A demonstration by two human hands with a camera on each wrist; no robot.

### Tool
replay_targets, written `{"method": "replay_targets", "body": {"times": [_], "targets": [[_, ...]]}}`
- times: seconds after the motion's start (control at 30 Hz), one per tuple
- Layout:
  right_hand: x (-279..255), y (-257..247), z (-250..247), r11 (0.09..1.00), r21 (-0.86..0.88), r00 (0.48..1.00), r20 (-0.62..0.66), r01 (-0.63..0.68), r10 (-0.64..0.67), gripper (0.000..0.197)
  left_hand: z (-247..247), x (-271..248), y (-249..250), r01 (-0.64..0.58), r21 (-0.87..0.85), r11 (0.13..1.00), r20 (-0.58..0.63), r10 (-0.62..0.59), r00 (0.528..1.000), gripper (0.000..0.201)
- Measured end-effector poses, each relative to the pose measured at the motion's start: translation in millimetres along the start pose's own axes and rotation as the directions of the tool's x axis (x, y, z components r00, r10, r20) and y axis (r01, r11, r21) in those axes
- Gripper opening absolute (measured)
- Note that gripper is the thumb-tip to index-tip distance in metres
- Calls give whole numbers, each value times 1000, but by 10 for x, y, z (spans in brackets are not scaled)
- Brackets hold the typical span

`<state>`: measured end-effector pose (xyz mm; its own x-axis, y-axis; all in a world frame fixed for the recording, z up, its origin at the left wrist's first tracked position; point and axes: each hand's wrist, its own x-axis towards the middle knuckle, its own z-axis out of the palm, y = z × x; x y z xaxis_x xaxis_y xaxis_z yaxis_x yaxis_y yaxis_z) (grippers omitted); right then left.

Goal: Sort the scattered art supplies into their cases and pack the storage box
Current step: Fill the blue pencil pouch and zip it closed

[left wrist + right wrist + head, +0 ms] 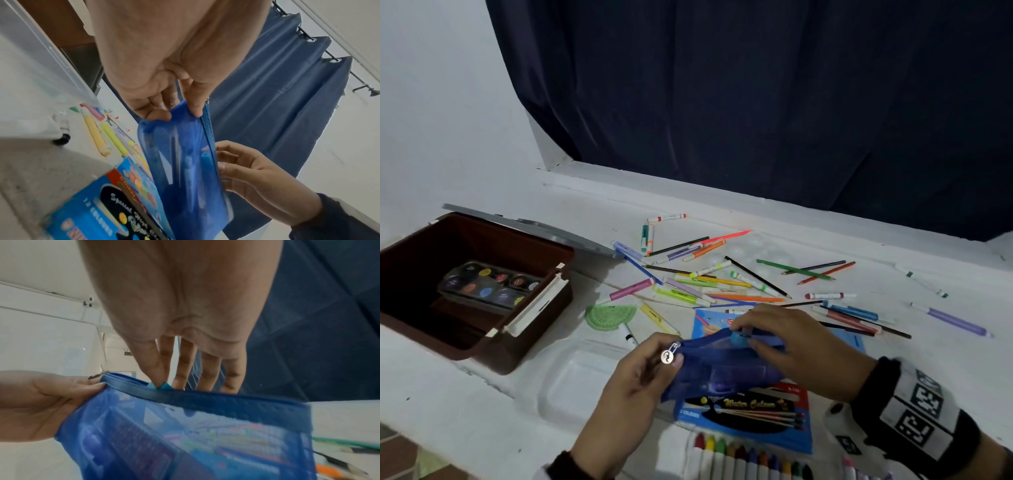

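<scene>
A blue mesh zip pouch [722, 370] hangs above the table's front. My left hand [640, 373] pinches its left end by the zip's metal pull [667, 356]. My right hand [784, 346] pinches a small turquoise item [739, 337] at the pouch's open mouth. In the right wrist view the thumb and forefinger press the turquoise item [160, 385] just behind the zip band of the pouch [185, 434]. Through the mesh of the pouch [185, 162] a few pen-like things show in the left wrist view. Loose markers and pencils [715, 274] lie scattered behind.
A brown storage box [421, 318] at the left holds a watercolour palette [489, 282]; its grey lid [530, 228] lies behind. A watercolour box [746, 416] and a row of crayons [750, 459] lie near the front. A green protractor [611, 315] and a clear tray [582, 380] sit left of the hands.
</scene>
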<state>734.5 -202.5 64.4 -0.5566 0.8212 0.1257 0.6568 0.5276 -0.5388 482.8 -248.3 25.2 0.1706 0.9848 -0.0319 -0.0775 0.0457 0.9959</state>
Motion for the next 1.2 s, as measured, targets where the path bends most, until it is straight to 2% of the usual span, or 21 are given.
{"method": "replay_targets", "body": {"times": [0.17,0.33,0.43,0.6,0.87,1.07,1.13,1.2], "targets": [[-123,143,22,999,-15,999,20,32,-32,8,105,-35,-108,67,138,988,18,-70,997,18],[-128,216,94,998,-36,995,85,53,-49,9,111,-72,-99,104,219,970,36,-115,993,27],[-85,211,118,1000,-26,999,33,14,-13,8,75,-63,-63,85,201,976,17,-90,996,22],[99,73,142,1000,14,999,-40,-5,5,9,51,-79,-94,54,265,963,40,-68,997,23],[467,-8,119,999,30,999,-12,-38,39,5,75,-33,-218,-55,418,907,-16,68,998,13],[534,-8,0,989,142,988,-148,-33,54,10,48,-78,148,-41,261,964,-79,64,995,15],[591,-69,-59,970,241,972,-220,-21,76,6,-32,-136,344,-55,195,979,-143,84,986,14],[676,-123,-106,933,359,952,-283,-6,115,4,-173,-207,546,-80,147,986,-258,116,959,15]]}}
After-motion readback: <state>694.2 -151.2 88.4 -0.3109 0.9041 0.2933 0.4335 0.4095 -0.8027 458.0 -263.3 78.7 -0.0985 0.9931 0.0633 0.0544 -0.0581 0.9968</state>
